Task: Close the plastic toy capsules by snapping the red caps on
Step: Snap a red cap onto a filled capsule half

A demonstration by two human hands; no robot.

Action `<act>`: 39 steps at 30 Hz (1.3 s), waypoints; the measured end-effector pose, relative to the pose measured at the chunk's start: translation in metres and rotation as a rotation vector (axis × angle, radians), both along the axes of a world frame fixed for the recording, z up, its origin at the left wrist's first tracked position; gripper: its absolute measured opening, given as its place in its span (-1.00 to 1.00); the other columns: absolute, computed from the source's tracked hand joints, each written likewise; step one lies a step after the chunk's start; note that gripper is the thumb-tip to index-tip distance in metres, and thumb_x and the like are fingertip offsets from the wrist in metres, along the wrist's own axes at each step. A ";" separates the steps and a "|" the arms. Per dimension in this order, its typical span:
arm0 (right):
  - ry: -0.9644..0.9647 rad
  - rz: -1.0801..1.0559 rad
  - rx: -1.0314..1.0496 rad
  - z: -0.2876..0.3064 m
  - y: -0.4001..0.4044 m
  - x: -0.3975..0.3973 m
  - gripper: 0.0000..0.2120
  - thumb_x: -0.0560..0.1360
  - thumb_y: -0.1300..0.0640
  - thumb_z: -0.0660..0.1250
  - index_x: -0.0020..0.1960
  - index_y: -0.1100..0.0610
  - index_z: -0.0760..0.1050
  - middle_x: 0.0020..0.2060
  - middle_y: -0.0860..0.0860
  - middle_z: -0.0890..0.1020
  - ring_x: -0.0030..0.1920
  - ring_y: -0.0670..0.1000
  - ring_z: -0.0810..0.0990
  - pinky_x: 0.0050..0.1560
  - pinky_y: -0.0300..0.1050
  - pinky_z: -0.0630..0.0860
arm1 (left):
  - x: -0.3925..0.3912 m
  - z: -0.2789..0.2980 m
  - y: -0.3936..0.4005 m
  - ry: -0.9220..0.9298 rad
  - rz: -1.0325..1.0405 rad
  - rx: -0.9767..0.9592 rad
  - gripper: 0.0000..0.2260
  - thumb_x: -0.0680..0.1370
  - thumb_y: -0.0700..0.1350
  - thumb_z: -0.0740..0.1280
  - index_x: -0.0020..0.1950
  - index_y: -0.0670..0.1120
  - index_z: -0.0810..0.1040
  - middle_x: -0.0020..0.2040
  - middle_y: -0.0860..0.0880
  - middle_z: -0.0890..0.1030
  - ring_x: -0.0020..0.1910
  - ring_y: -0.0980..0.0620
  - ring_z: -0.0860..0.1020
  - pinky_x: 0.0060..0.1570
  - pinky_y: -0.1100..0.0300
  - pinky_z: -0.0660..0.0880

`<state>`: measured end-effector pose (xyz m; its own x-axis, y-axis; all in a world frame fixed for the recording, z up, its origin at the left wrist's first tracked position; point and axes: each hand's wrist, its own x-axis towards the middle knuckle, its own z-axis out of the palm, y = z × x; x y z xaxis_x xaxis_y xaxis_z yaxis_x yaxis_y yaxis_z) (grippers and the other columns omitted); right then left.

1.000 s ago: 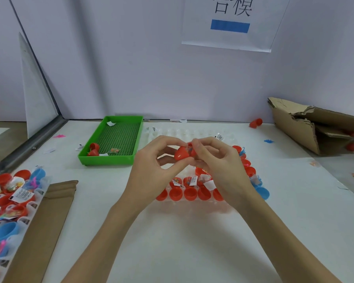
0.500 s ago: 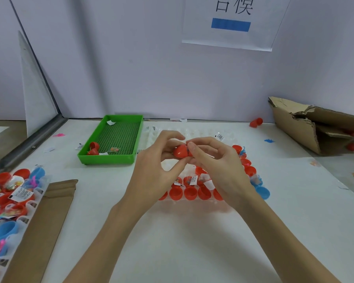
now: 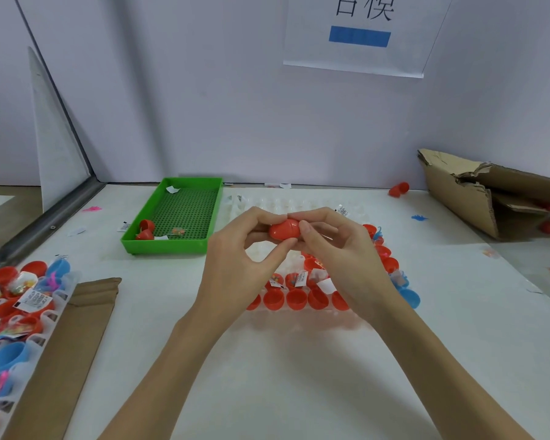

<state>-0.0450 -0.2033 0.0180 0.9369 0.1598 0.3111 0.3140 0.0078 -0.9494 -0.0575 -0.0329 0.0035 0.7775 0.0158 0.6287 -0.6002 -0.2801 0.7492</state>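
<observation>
A red capsule lies sideways between both hands, above the clear tray. My left hand pinches its left end with thumb below and fingers above. My right hand pinches its right end, thumb on the front. The two red halves meet along a visible seam. In the tray's near rows stand several open red halves, some holding small packets with white labels. Blue halves sit at the tray's right edge.
A green tray at the back left holds red capsule pieces. A second tray of red and blue halves lies at the left beside a cardboard strip. A torn cardboard box stands at the right, a loose red piece near it.
Both hands have lifted a little and pushed the two red halves together; the gap between them has gone and the capsule now reads as one closed oval.
</observation>
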 end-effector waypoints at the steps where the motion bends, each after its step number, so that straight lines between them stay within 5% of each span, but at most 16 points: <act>1: 0.012 -0.006 0.000 0.000 0.000 0.000 -0.87 0.64 0.12 0.36 0.13 0.00 0.66 0.00 -0.04 0.75 0.05 -0.04 0.74 0.07 -0.29 0.61 | 0.000 -0.001 -0.001 -0.008 0.007 0.003 -0.76 0.49 -0.28 0.56 0.12 -0.13 0.66 -0.02 0.04 0.72 0.02 0.04 0.72 0.10 0.26 0.61; 6: 0.070 0.000 0.018 -0.003 0.000 0.002 -0.84 0.62 0.06 0.38 0.19 -0.01 0.65 0.05 -0.08 0.74 0.08 -0.05 0.73 0.08 -0.32 0.60 | -0.002 -0.002 -0.003 -0.010 0.030 0.021 -0.73 0.53 -0.30 0.52 0.21 -0.12 0.67 0.03 0.05 0.72 0.06 0.01 0.71 0.18 0.12 0.62; 11: 0.320 0.248 0.329 0.002 -0.005 0.003 -0.73 0.60 0.22 0.38 0.28 0.24 0.60 0.20 0.14 0.69 0.25 0.06 0.66 0.20 -0.22 0.58 | -0.004 0.002 -0.006 -0.043 0.011 0.046 -0.66 0.54 -0.29 0.52 0.30 -0.12 0.65 0.22 -0.04 0.61 0.14 0.03 0.66 0.22 -0.03 0.60; 16: 0.431 0.441 0.418 0.003 -0.005 0.002 -0.66 0.63 0.27 0.30 0.39 0.32 0.51 0.34 0.21 0.59 0.39 0.08 0.55 0.39 -0.10 0.47 | -0.005 0.004 -0.004 -0.077 0.077 0.116 -0.64 0.52 -0.20 0.56 0.31 -0.06 0.67 0.18 0.00 0.62 0.09 0.04 0.64 0.20 0.21 0.53; 23: 0.477 0.543 0.529 0.005 -0.003 0.000 -0.64 0.69 0.18 0.25 0.45 0.28 0.47 0.42 0.20 0.52 0.45 0.13 0.49 0.43 0.09 0.45 | -0.006 0.006 -0.001 -0.125 0.104 0.179 -0.57 0.53 -0.15 0.54 0.40 -0.04 0.61 0.25 0.12 0.65 0.33 0.07 0.50 0.38 0.23 0.39; 29: 0.650 0.659 0.772 0.005 0.006 -0.006 -0.68 0.60 0.22 0.34 0.26 0.41 0.57 0.20 0.24 0.64 0.27 0.16 0.63 0.30 0.04 0.56 | -0.006 0.009 -0.001 -0.027 -0.062 0.096 -0.68 0.55 -0.10 0.48 0.31 -0.01 0.62 0.38 0.16 0.58 0.45 0.00 0.46 0.44 0.18 0.35; 33: 0.695 0.636 0.837 0.000 0.016 -0.008 -0.71 0.55 0.19 0.37 0.14 0.39 0.64 0.09 0.21 0.68 0.16 0.14 0.68 0.21 0.04 0.61 | -0.006 0.007 -0.005 -0.052 -0.045 0.090 -0.76 0.57 -0.15 0.44 0.23 -0.06 0.61 0.15 0.14 0.63 0.21 0.03 0.59 0.21 0.31 0.46; 39: 0.702 0.585 0.846 -0.003 0.019 -0.008 -0.70 0.57 0.14 0.34 0.07 0.37 0.67 0.03 0.19 0.69 0.12 0.12 0.69 0.43 0.12 0.44 | -0.005 0.005 -0.004 -0.148 0.000 0.185 -0.79 0.61 -0.21 0.40 0.24 -0.09 0.59 0.11 0.14 0.60 0.14 0.06 0.58 0.14 0.38 0.41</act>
<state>-0.0527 -0.1848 0.0150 0.7982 0.6021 -0.0195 -0.5157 0.6661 -0.5389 -0.0621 -0.0367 0.0087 0.6766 -0.1104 0.7281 -0.6997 -0.4044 0.5889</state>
